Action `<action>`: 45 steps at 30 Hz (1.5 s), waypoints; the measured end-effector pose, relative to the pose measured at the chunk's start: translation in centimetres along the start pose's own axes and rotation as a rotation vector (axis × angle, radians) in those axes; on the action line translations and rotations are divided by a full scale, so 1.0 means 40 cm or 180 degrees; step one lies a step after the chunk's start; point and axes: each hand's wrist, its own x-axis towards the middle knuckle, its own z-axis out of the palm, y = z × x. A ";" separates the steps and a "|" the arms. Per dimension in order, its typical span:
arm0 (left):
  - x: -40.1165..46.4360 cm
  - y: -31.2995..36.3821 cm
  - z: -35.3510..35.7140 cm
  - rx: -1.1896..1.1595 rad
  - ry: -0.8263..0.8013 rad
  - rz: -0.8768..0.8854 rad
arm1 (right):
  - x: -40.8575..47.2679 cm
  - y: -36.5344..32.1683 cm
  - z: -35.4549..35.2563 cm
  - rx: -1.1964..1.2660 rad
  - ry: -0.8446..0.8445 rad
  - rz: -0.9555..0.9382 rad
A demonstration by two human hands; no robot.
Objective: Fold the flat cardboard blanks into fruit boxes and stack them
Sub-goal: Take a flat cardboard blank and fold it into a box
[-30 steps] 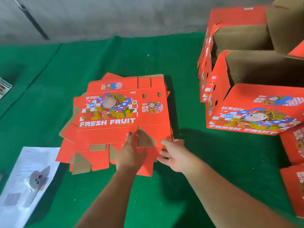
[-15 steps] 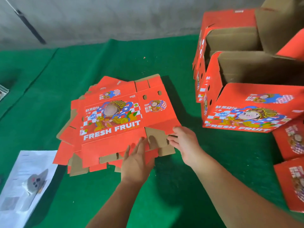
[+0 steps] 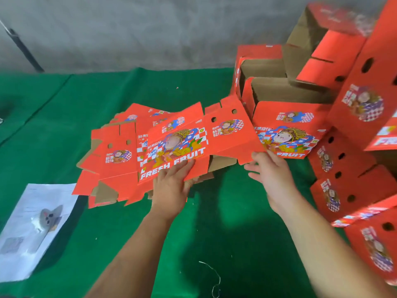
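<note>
A flat red cardboard blank (image 3: 193,134) printed "FRESH FRUIT" is lifted and tilted above the pile of flat blanks (image 3: 111,155) on the green table. My left hand (image 3: 171,186) grips its near edge, with my fingers lying over the lettering. My right hand (image 3: 268,168) pinches the blank's near right flap, thumb on top and fingers underneath. Folded red boxes (image 3: 290,125) are stacked to the right, some open-topped (image 3: 279,91) and showing their brown insides.
More folded boxes (image 3: 354,190) crowd the right edge down to the near corner. A white printed sheet (image 3: 32,222) lies at the near left on the green cloth (image 3: 214,233). A loose thread (image 3: 214,276) lies near me. A grey wall stands behind, with a black rod (image 3: 21,46) leaning against it.
The top blank has come up off the pile and swung to the right towards the folded boxes, carried by both hands. The blank below it now shows.
</note>
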 end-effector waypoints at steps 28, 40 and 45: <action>-0.159 0.362 0.006 -0.3716 -0.0743 -0.2254 | -0.163 0.027 -0.171 -0.1357 -0.0858 -0.0894; -0.114 0.512 0.019 -0.3860 -0.0957 -0.2283 | -0.054 -0.046 -0.292 -0.2574 -0.0246 -0.1595; -0.104 0.584 0.021 -0.3995 -0.1380 -0.1932 | -0.066 -0.087 -0.285 -0.4296 -0.0157 -0.1423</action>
